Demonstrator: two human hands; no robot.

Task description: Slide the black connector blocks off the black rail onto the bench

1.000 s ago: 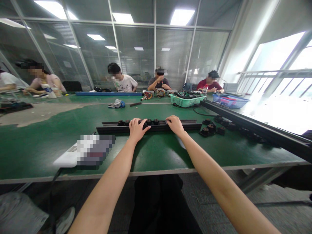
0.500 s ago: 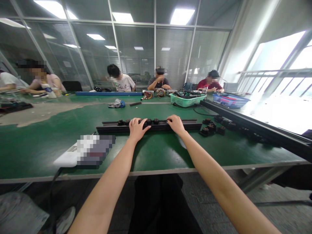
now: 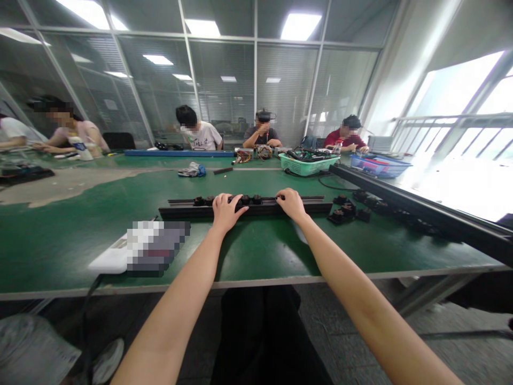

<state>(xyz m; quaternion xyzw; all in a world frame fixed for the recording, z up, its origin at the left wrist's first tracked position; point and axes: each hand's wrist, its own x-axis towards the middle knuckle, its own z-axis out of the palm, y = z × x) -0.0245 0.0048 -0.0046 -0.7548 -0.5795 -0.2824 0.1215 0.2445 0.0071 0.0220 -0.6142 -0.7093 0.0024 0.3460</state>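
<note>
A long black channel-shaped rail lies crosswise on the green table, with several small round black parts seated along it. Left of the middle, my left hand grips the rail, fingers over the top and thumb stretched along the near face. It hides some of the parts beneath it. My right hand is at the rail's right half, its thumb and fingertips pinched together at the top edge. What sits in that pinch is too small to tell.
Loose black parts lie right of the rail, beside a long dark beam slanting across the table. Behind stand a green basket and a blue basket. A grey cloth lies further back. Co-workers sit across the table.
My right hand has shifted very slightly to the right along the rail. My left hand and the rail look almost unchanged.
</note>
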